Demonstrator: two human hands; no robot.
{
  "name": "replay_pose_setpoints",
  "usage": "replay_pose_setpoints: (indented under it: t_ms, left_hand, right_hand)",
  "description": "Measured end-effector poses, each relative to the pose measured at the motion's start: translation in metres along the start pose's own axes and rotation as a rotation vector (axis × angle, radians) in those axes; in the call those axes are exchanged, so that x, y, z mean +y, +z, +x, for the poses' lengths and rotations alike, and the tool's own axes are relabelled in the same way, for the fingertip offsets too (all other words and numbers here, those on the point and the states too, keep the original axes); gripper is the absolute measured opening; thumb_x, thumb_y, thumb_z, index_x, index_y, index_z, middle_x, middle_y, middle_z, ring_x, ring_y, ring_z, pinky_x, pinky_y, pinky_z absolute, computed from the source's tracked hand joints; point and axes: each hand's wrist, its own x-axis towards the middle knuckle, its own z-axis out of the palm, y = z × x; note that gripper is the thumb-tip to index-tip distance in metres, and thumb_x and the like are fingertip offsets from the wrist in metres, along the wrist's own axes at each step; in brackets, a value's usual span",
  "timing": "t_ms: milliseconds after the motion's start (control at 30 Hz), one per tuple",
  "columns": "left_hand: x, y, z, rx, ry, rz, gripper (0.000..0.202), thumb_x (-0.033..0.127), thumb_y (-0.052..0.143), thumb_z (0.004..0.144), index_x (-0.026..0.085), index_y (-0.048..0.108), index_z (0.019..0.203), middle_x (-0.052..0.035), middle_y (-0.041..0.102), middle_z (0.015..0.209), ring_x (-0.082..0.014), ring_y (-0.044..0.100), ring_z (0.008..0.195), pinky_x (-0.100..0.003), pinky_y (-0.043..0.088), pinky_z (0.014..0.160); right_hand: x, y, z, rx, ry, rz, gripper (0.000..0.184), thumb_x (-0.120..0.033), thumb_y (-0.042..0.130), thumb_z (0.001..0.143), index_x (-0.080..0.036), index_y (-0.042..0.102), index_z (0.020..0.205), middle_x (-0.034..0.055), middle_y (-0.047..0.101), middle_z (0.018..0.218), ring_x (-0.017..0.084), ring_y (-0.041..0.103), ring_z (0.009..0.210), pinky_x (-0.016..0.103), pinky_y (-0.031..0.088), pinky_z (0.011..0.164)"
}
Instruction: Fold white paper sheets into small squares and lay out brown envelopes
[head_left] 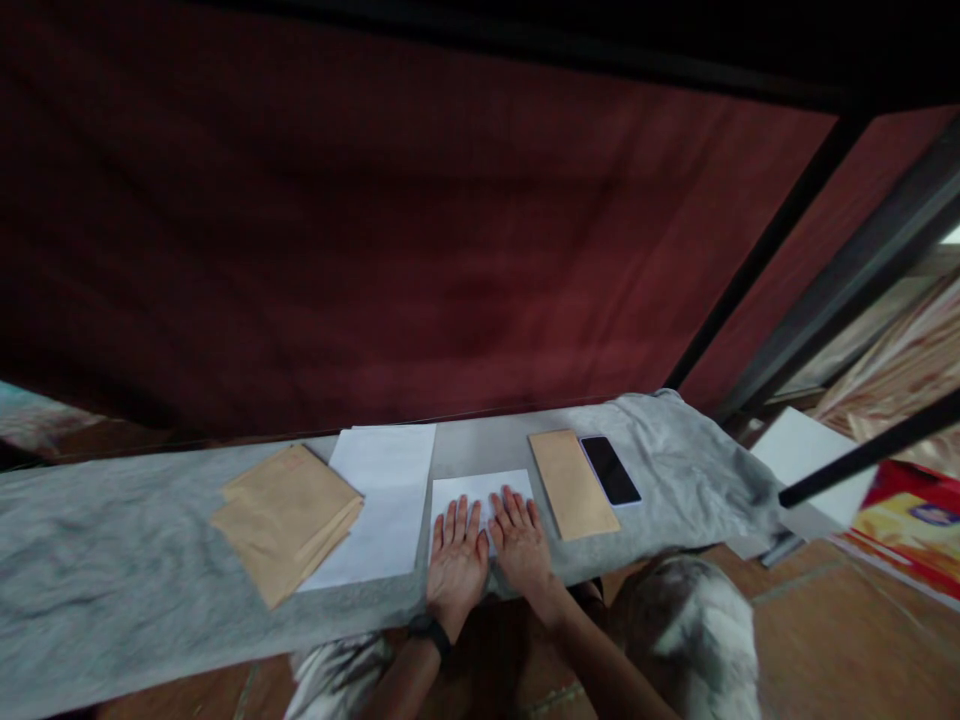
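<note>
My left hand (456, 562) and my right hand (519, 542) lie flat side by side, fingers stretched out, pressing on a folded white sheet of paper (480, 490) on the grey cloth-covered table (135, 540). Neither hand holds anything. A single brown envelope (571, 482) lies just right of my right hand. A larger white sheet (381, 502) lies just left of my left hand.
A stack of brown envelopes (286, 518) sits left of the larger sheet. A black phone (610, 470) lies beside the single envelope. A dark red curtain (375, 230) hangs behind the table. White paper (806, 470) and a dark bar (870, 455) are at right.
</note>
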Motion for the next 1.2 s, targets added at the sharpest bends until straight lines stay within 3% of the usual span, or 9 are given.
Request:
replay_pose_setpoints:
  t_ms: [200, 633, 867, 1200]
  left_hand:
    - [0.004, -0.006, 0.001, -0.024, -0.038, -0.032, 0.055, 0.030, 0.041, 0.097, 0.020, 0.040, 0.152, -0.0099, 0.036, 0.160, -0.0263, 0.030, 0.149, -0.049, 0.024, 0.122]
    - [0.006, -0.012, 0.003, -0.108, -0.077, -0.047, 0.055, 0.033, 0.041, 0.098, 0.020, 0.041, 0.152, -0.0117, 0.031, 0.162, -0.0264, 0.028, 0.150, -0.047, 0.020, 0.123]
    - [0.005, -0.004, 0.002, -0.100, -0.094, -0.071, 0.057, 0.037, 0.043, 0.097, 0.023, 0.041, 0.152, -0.0105, 0.029, 0.163, -0.0275, 0.026, 0.151, -0.046, 0.020, 0.123]
    - [0.007, -0.011, 0.001, -0.054, -0.077, -0.116, 0.057, 0.029, 0.042, 0.096, 0.019, 0.040, 0.152, -0.0116, 0.034, 0.161, -0.0289, 0.028, 0.150, -0.050, 0.021, 0.122]
  right_hand:
    - [0.012, 0.006, 0.003, 0.056, 0.067, -0.040, 0.054, -0.037, 0.040, 0.103, -0.018, 0.037, 0.154, 0.0149, 0.033, 0.160, 0.030, 0.036, 0.145, 0.050, 0.026, 0.118]
    - [0.006, 0.002, 0.005, 0.009, 0.123, -0.036, 0.054, -0.038, 0.038, 0.103, -0.019, 0.038, 0.153, 0.0162, 0.031, 0.160, 0.032, 0.034, 0.146, 0.053, 0.022, 0.118]
    - [0.009, 0.004, 0.004, -0.002, 0.110, -0.052, 0.054, -0.039, 0.035, 0.103, -0.020, 0.036, 0.154, 0.0146, 0.032, 0.160, 0.031, 0.031, 0.147, 0.054, 0.021, 0.119]
    - [0.014, 0.004, 0.003, 0.049, 0.085, -0.056, 0.053, -0.039, 0.036, 0.103, -0.019, 0.041, 0.151, 0.0160, 0.038, 0.157, 0.034, 0.038, 0.143, 0.058, 0.023, 0.116]
